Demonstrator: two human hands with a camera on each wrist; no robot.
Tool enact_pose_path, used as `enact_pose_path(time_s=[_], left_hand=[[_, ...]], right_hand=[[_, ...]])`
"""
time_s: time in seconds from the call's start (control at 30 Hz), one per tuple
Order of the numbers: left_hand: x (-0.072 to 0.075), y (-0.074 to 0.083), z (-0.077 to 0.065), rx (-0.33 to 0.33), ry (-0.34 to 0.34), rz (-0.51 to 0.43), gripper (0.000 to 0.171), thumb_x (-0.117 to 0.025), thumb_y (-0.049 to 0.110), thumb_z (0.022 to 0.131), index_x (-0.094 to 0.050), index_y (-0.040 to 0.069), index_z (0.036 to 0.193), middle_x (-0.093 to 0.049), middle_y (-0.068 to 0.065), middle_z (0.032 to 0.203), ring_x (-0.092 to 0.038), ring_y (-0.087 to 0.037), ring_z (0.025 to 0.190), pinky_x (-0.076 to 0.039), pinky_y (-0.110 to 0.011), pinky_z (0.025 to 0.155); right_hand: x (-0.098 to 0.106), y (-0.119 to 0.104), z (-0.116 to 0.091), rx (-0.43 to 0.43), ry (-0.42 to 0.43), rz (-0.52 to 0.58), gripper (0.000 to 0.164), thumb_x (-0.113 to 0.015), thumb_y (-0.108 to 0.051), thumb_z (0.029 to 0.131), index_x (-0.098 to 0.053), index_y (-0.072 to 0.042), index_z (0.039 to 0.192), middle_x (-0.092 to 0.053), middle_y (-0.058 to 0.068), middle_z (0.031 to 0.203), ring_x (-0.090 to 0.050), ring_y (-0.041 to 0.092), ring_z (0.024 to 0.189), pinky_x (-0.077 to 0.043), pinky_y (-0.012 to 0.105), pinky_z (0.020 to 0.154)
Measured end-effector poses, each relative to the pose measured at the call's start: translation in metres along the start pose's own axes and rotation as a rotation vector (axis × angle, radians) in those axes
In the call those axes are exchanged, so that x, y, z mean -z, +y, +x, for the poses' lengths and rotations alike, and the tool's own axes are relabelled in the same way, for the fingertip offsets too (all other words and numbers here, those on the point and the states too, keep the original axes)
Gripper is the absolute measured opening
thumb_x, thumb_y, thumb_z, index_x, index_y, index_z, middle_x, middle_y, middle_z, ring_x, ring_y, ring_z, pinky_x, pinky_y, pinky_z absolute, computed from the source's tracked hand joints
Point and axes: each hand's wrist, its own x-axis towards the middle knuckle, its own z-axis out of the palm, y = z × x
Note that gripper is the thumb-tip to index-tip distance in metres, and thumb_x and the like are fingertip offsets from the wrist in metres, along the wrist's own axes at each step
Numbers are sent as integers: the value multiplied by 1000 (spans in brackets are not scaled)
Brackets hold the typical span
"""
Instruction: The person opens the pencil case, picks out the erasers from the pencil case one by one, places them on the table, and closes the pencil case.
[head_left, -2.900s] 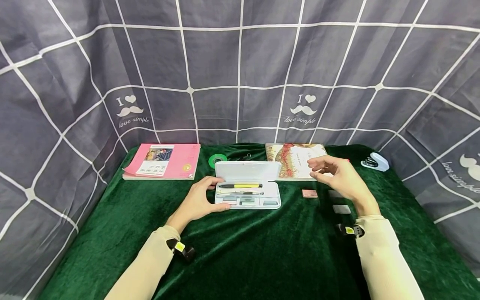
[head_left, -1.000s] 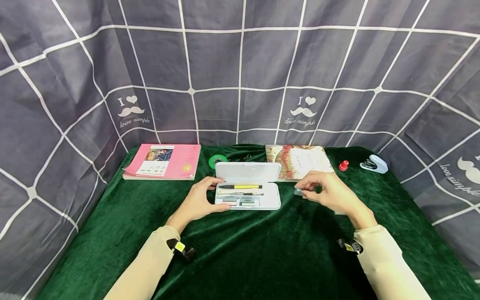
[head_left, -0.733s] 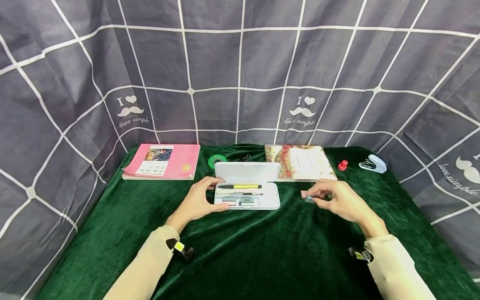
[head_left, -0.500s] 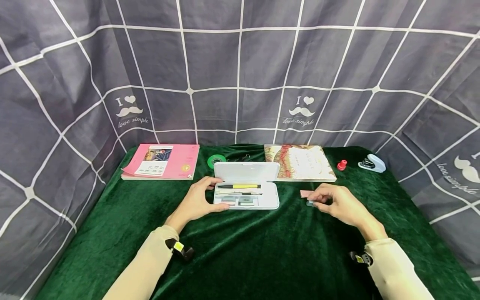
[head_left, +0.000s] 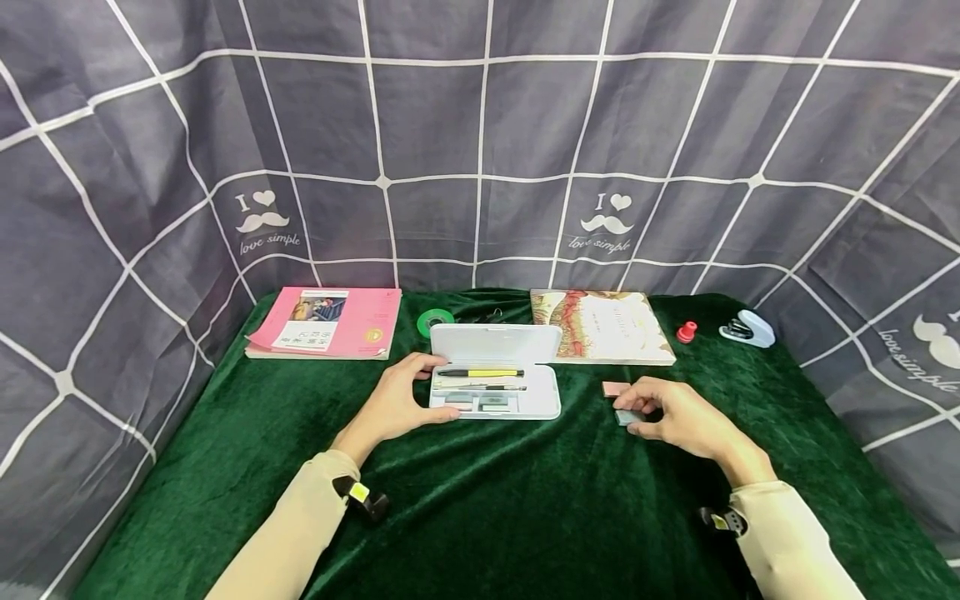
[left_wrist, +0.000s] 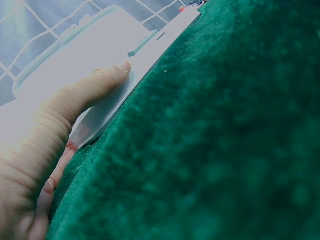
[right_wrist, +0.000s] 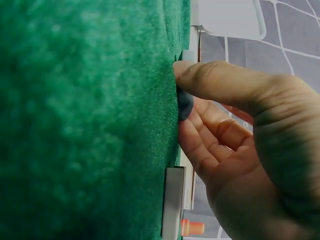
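On the green-covered counter (head_left: 555, 508), the open pencil case (head_left: 538, 402) is held at its left end by the left grip (head_left: 393, 398). By the right grip (head_left: 678, 412), a grey block (head_left: 627, 417) is pinched, right of the case, just beside a pink block (head_left: 613, 388).

The curtain (head_left: 427, 125) beyond the left grip (head_left: 393, 398) and right grip (head_left: 678, 417) reads “I”, heart (head_left: 621, 202), moustache (head_left: 606, 222), “love simple”; lettering (head_left: 304, 335) on the pink book (head_left: 360, 321) is too small.
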Motion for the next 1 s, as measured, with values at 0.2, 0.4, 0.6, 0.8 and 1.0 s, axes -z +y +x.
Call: enact_pose_path(time_s=[0.2,0.4,0.6,0.8,1.0], left_hand=[[-1,-2,1,-14,5,3,79,-104,41,79,-68,17,146,-67,-4,146,-69,-30,128,-57,-51,113],[-1,-2,1,-23,6,0,80,-104,41,79,-68,17,146,-67,-4,146,-69,-30,128,-57,-51,113],[-1,-2,0,-20,5,3,79,-104,41,80,-68,15,145,-68,-4,145,-69,-29,127,-56,-51,113],[-1,1,0,-9,-1,3,80,-104,39,80,-68,14,146,-67,-4,146,-68,-29,127,-57,-51,113],[0,4,0,-8,-5,5,80,-104,40,80,-68,14,147,-67,-4,145,-68,-29,128,-56,-50,114]], right_hand=[[2,-1,0,-8,-16,-9,33,-95,-4,87,-81,-18,114,-73,-7,105,-69,10,96,-61,32,88],[8,-7,5,-18,-26,7,32,-94,-9,91,-80,-15,119,-81,0,120,-72,13,99,-62,33,89],[11,-23,26,59,51,91,28,-89,-4,95,-81,-8,121,-83,5,111,-77,17,96,-65,34,85],[4,-45,55,127,126,147,30,-89,-3,95,-81,-10,124,-82,8,114,-77,27,99,-64,35,90],[-10,-72,84,152,122,215,33,-88,-2,95,-80,-5,127,-82,11,117,-78,33,103,-64,40,96]])
